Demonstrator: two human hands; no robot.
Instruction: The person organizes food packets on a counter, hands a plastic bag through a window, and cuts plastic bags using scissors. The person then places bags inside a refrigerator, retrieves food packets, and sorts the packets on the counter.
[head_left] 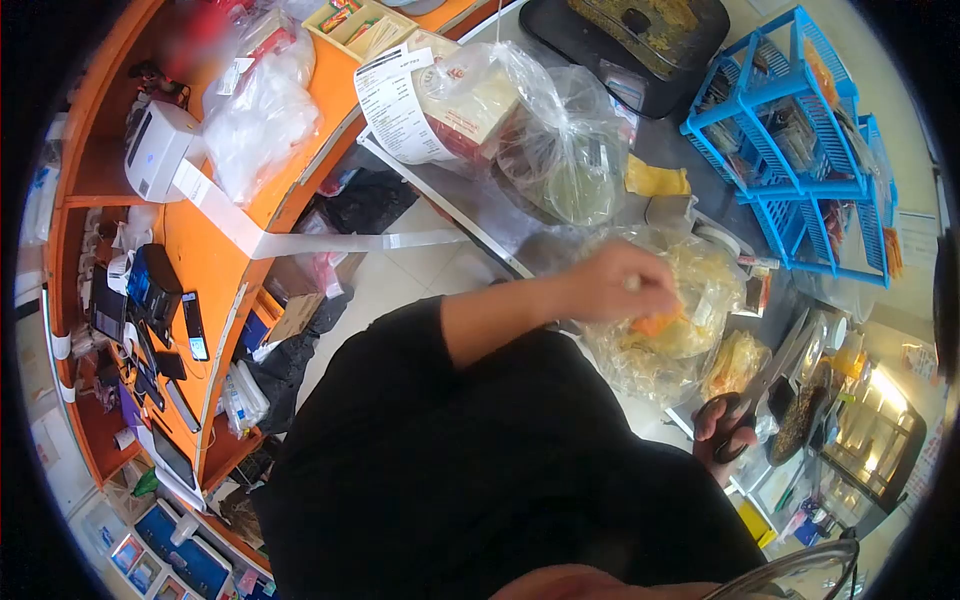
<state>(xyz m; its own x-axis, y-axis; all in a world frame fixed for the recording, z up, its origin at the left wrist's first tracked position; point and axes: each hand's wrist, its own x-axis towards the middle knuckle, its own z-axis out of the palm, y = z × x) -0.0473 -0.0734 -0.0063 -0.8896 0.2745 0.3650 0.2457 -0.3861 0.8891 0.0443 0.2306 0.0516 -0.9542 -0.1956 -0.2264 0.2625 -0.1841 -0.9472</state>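
Observation:
My left hand point(632, 284) is over a clear plastic bag point(650, 365) of yellowish contents. Its fingers are curled together and slightly blurred; what they pinch, if anything, is too small to tell. An orange patch point(658, 322) shows just under the fingertips. In my right hand point(722, 436), at the lower right, are black-handled scissors point(775, 368), with fingers through the handles and the blades pointing up and away. Beside them lies a smaller bag of yellow pieces point(737, 364).
Tied clear bags point(575, 165) with a printed receipt point(392, 108) stand on the grey counter. Blue baskets point(790, 140) rise at the right. A black tray point(655, 45) is at the back. The orange desk point(215, 260) holds a receipt printer point(158, 150) trailing paper.

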